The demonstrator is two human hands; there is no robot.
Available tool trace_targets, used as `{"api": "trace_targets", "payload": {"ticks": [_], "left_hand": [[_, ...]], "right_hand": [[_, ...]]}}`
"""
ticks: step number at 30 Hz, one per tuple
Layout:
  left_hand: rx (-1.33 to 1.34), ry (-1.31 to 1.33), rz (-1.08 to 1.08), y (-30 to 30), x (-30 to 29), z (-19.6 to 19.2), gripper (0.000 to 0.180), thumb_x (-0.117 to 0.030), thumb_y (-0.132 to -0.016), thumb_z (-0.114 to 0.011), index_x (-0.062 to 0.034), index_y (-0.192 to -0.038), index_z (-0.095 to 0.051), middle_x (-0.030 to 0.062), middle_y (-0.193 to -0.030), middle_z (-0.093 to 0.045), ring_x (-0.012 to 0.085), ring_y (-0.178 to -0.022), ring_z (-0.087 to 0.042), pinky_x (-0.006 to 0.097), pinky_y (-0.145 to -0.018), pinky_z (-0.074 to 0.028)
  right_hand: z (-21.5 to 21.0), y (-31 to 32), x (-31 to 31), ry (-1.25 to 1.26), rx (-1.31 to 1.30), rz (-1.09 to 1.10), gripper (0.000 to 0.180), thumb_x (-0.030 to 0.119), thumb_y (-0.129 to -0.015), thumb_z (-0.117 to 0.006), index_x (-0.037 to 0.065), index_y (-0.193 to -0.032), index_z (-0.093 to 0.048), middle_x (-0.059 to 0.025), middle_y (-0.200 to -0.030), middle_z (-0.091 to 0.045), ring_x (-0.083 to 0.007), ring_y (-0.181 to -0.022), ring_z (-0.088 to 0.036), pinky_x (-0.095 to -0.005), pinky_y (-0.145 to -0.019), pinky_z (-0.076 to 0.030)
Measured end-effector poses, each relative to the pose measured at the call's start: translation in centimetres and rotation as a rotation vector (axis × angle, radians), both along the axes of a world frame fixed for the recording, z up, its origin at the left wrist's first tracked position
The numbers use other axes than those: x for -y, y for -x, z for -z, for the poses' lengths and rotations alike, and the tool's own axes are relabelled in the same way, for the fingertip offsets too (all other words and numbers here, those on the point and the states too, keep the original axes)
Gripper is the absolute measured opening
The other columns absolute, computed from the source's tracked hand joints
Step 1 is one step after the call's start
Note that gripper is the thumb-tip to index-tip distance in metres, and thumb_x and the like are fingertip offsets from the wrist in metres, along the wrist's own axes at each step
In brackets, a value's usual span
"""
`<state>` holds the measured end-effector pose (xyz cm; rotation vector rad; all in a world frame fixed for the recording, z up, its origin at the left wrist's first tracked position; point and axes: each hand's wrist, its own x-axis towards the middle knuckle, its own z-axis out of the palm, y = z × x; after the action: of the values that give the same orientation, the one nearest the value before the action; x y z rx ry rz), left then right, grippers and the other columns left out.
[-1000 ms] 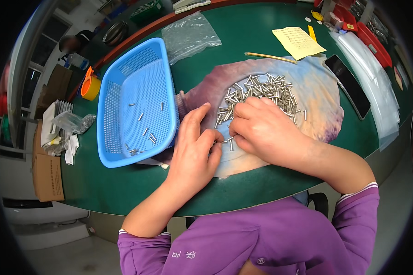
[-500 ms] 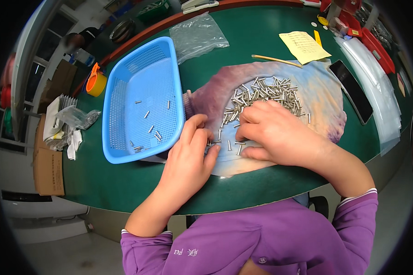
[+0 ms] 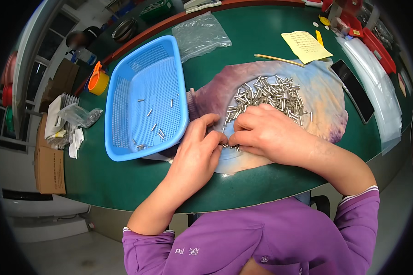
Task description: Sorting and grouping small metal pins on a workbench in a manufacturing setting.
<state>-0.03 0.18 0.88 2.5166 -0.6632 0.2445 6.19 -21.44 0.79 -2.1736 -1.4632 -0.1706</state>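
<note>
A pile of small silver metal pins with flat heads [image 3: 270, 96], like rivets or screws, lies on a tie-dyed cloth [image 3: 326, 101]. Below its left edge my two hands almost meet. My left hand [image 3: 195, 149] is closed, its thumb and fingers curled round a few pins whose ends show at the fingertips. Bent over the cloth, my right hand [image 3: 273, 135] has its fingers closed at the same spot, with pin ends just visible beneath; its exact grip is partly hidden. Left of the cloth stands a blue plastic basket [image 3: 184, 98] holding several scattered pins.
Behind the cloth lie a pencil [image 3: 279, 60] and a yellow note [image 3: 306, 47]. A black phone [image 3: 352, 90] and clear plastic sleeves [image 3: 376, 96] flank it on the right. A clear bag [image 3: 202, 36] sits behind the basket, an orange tape roll [image 3: 97, 82] to its left.
My right hand has moved left to the left hand's fingertips, over loose pins that lay between them. My left hand has shifted slightly right. The basket's pins look the same.
</note>
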Motion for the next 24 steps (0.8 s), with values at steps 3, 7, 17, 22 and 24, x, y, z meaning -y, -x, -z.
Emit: {"api": "trace_targets", "payload": {"ticks": [3,7,17,22,24], "left_hand": [[-0.045,0.051,-0.103,0.5,0.5,-1.1,0.021,0.002,-0.077,-0.069,0.0031,-0.095,-0.058,0.0209,-0.122,-0.052,0.0388,-0.100,-0.060,0.044,-0.083,-0.052],[-0.023,-0.091,-0.177,1.4,0.6,-0.9,0.019,0.001,-0.076,-0.073,0.0013,-0.091,-0.060,0.0154,-0.102,-0.056,0.0340,-0.092,-0.060,0.041,-0.076,-0.050],[0.011,0.055,-0.071,0.3,0.4,0.0,0.010,0.005,-0.078,-0.066,0.0011,-0.087,-0.064,0.0116,-0.093,-0.056,0.0304,-0.085,-0.059,0.040,-0.072,-0.050],[0.011,-0.005,-0.075,0.5,0.0,-0.2,0.017,0.011,-0.075,-0.066,0.0007,-0.089,-0.065,0.0114,-0.093,-0.056,0.0290,-0.085,-0.060,0.037,-0.073,-0.050],[0.018,-0.009,-0.058,0.4,-0.2,-0.2,0.016,0.011,-0.075,-0.066,0.0009,-0.087,-0.064,0.0117,-0.093,-0.057,0.0293,-0.085,-0.060,0.038,-0.072,-0.050]], "right_hand": [[-0.1,-0.2,0.2,0.021,0.018,-0.013,0.015,0.016,-0.082,-0.060,0.012,-0.094,-0.069,-0.0024,-0.092,-0.058,-0.0215,-0.096,-0.057,-0.0357,-0.085,-0.044],[0.0,-0.4,0.1,0.021,0.071,-0.004,0.020,0.015,-0.081,-0.057,0.011,-0.097,-0.069,-0.0024,-0.094,-0.058,-0.0208,-0.098,-0.056,-0.0348,-0.086,-0.044],[0.1,-0.1,0.0,0.031,0.028,-0.056,0.018,0.015,-0.081,-0.057,0.011,-0.094,-0.069,-0.0025,-0.094,-0.059,-0.0207,-0.098,-0.057,-0.0349,-0.085,-0.044],[0.0,-0.7,-0.4,0.040,0.099,0.049,0.024,0.015,-0.082,-0.061,0.012,-0.103,-0.070,-0.0018,-0.098,-0.060,-0.0212,-0.098,-0.057,-0.0351,-0.084,-0.042],[-0.2,-1.4,-1.2,0.046,0.123,0.019,0.022,0.015,-0.081,-0.060,0.012,-0.101,-0.069,-0.0018,-0.096,-0.059,-0.0214,-0.097,-0.056,-0.0350,-0.083,-0.042]]}}
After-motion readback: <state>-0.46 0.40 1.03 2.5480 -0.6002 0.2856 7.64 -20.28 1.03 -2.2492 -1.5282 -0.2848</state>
